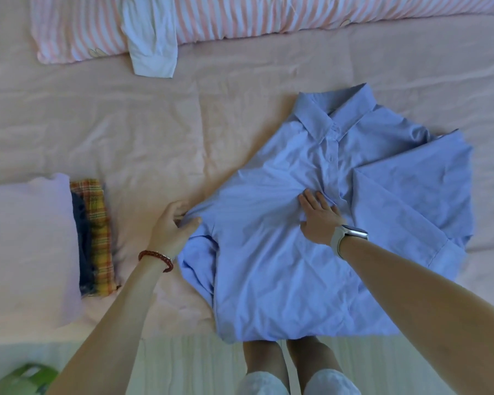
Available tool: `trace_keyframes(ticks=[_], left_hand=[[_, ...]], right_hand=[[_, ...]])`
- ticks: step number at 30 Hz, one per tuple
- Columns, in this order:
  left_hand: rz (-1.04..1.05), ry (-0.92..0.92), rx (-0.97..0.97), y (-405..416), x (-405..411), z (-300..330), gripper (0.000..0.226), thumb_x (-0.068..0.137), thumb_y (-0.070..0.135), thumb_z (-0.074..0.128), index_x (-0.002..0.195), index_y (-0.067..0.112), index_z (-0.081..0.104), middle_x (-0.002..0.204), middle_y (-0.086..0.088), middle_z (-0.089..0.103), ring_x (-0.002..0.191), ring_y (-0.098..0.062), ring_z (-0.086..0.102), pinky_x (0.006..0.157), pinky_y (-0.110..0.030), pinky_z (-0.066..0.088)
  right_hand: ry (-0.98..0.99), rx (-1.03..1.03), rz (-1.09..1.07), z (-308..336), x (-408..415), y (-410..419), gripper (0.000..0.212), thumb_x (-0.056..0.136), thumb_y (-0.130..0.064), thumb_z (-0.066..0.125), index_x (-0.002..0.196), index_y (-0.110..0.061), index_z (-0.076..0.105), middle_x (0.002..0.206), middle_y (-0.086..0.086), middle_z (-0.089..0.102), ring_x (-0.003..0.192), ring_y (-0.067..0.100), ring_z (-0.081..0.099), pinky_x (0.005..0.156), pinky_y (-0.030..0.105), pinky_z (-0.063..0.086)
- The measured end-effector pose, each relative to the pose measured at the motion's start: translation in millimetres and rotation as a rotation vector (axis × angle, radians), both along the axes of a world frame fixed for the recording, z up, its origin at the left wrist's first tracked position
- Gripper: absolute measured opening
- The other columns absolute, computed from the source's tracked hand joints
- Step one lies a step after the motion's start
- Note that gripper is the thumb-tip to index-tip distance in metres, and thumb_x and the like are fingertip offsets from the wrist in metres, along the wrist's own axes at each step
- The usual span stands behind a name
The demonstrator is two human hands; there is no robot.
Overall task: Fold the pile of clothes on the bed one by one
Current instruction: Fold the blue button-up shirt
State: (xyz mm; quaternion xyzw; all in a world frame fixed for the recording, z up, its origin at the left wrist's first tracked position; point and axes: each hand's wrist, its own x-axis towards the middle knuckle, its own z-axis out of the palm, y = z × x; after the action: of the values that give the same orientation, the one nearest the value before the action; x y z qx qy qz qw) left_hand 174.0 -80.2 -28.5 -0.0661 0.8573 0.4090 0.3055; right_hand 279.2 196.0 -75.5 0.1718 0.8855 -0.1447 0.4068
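A light blue collared shirt (268, 252) lies front up on the pink bed (154, 132), collar pointing away from me. Its right sleeve is folded across the body. My left hand (173, 226) grips the shirt's left shoulder edge between thumb and curled fingers. Flat on the middle of the shirt, beside the button placket, my right hand (320, 218) presses the cloth with straight fingers. A white garment (151, 44) lies at the back, draped over the striped pillow.
Folded clothes sit at the left: a pale lilac piece (26, 246), a dark one (83, 246) and a yellow plaid one (100, 232). A pink-and-white striped pillow (240, 15) runs along the back. A green object (26, 380) lies on the wooden floor (183, 366) below the bed edge.
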Motion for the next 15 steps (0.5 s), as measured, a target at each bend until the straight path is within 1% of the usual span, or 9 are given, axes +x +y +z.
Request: trace_keyframes(ticks=[3,5,6,8,10,11,12,13,15], left_hand=[[0.061,-0.286,0.082,-17.2,20.1,-8.9,0.043,0.073,0.029,0.073,0.108,0.015,0.053,0.106,0.001,0.060,0.094,-0.013,0.056,0.081,-0.022,0.044],[0.186,-0.416,0.078,-33.4,40.0,-18.3,0.055,0.062,0.038,0.075,0.107,0.012,0.058,0.106,-0.003,0.065,0.098,-0.019,0.060,0.085,-0.030,0.048],[0.228,-0.419,0.049,-40.0,49.7,-21.4,0.048,0.066,0.033,0.075,0.104,0.009,0.060,0.103,-0.004,0.065,0.095,-0.022,0.060,0.081,-0.029,0.048],[0.279,-0.359,-0.010,-49.5,64.7,-27.6,0.026,0.075,0.024,0.071,0.090,0.007,0.058,0.089,-0.006,0.060,0.084,-0.021,0.052,0.066,-0.026,0.041],[0.329,-0.284,-0.012,-55.1,72.0,-27.7,0.021,0.075,0.021,0.068,0.079,0.009,0.052,0.079,-0.007,0.054,0.079,-0.020,0.047,0.060,-0.027,0.036],[0.341,-0.211,-0.016,-55.6,71.3,-22.2,0.017,0.079,0.014,0.066,0.080,0.007,0.050,0.076,-0.006,0.052,0.079,-0.020,0.046,0.058,-0.025,0.035],[0.353,-0.120,-0.050,-57.3,69.5,-16.7,0.013,0.082,0.006,0.062,0.084,0.005,0.049,0.075,-0.003,0.050,0.079,-0.019,0.045,0.057,-0.022,0.033],[0.379,-0.014,-0.081,-58.8,66.7,-10.1,0.013,0.081,0.002,0.058,0.087,0.005,0.048,0.075,-0.002,0.048,0.080,-0.019,0.044,0.058,-0.022,0.033],[0.455,0.172,-0.141,-59.1,60.7,7.5,0.019,0.079,-0.004,0.052,0.094,0.007,0.048,0.083,-0.005,0.049,0.084,-0.018,0.044,0.064,-0.024,0.032]], right_hand=[[0.254,0.080,-0.030,12.7,3.2,-19.9,0.056,0.093,-0.016,0.041,0.146,-0.012,0.022,0.155,0.009,0.015,0.141,0.029,0.016,0.110,0.044,0.021],[0.491,0.022,0.003,17.2,13.0,-39.7,0.051,0.084,-0.008,0.048,0.135,-0.006,0.044,0.141,0.020,0.042,0.127,0.037,0.043,0.098,0.046,0.039],[0.582,-0.041,0.049,18.8,20.3,-51.5,0.049,0.079,-0.009,0.049,0.128,-0.005,0.053,0.130,0.020,0.053,0.114,0.036,0.055,0.086,0.044,0.049],[0.589,-0.191,0.129,19.5,37.4,-73.7,0.048,0.075,-0.016,0.042,0.120,-0.010,0.058,0.118,0.012,0.062,0.102,0.029,0.063,0.071,0.035,0.054],[0.475,-0.249,0.207,16.7,52.8,-92.3,0.051,0.079,-0.021,0.035,0.126,-0.014,0.055,0.127,0.008,0.057,0.113,0.025,0.058,0.081,0.034,0.052],[0.390,-0.240,0.216,13.6,59.6,-97.3,0.053,0.084,-0.021,0.034,0.135,-0.015,0.047,0.140,0.008,0.046,0.127,0.024,0.046,0.096,0.037,0.046],[0.294,-0.230,0.235,8.3,65.8,-97.3,0.054,0.090,-0.020,0.035,0.144,-0.018,0.032,0.152,0.004,0.027,0.140,0.021,0.027,0.109,0.038,0.032],[0.198,-0.236,0.249,5.2,69.5,-93.9,0.057,0.094,-0.019,0.035,0.148,-0.022,0.018,0.157,-0.002,0.009,0.144,0.017,0.010,0.116,0.036,0.018],[0.137,-0.228,0.296,1.5,68.8,-87.9,0.059,0.096,-0.019,0.035,0.149,-0.025,0.009,0.157,-0.007,-0.003,0.145,0.013,-0.001,0.116,0.032,0.010]])
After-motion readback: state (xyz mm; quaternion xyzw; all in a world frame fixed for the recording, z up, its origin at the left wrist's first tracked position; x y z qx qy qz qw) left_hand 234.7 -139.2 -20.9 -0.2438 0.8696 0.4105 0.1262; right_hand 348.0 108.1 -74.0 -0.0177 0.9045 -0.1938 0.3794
